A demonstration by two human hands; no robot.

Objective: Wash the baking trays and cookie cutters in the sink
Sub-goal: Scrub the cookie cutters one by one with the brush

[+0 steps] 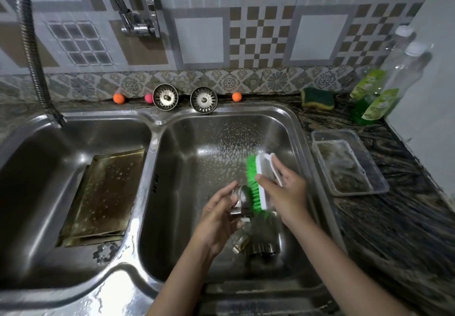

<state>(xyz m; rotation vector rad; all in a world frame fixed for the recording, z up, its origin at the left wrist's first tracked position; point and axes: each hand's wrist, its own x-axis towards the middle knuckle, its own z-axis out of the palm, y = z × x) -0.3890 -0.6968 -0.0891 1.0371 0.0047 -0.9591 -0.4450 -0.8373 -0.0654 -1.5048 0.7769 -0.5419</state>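
Note:
Over the right sink basin (221, 138) my left hand (219, 219) holds a small metal cookie cutter (240, 201). My right hand (283, 192) grips a white scrub brush with green bristles (261, 177), its bristles against the cutter. More metal cookie cutters (256, 246) lie on the basin floor below my hands. A stained baking tray (103, 197) leans in the left sink basin (49, 217), with a flower-shaped cutter (105, 251) by its lower edge.
A flexible tap hose (32, 52) hangs at the left; the faucet (138, 20) sits on the tiled wall. Two sink strainers (165, 97) and small coloured balls line the back ledge. On the right counter are a sponge (317, 97), soap bottles (376, 101) and a clear plastic container (349, 163).

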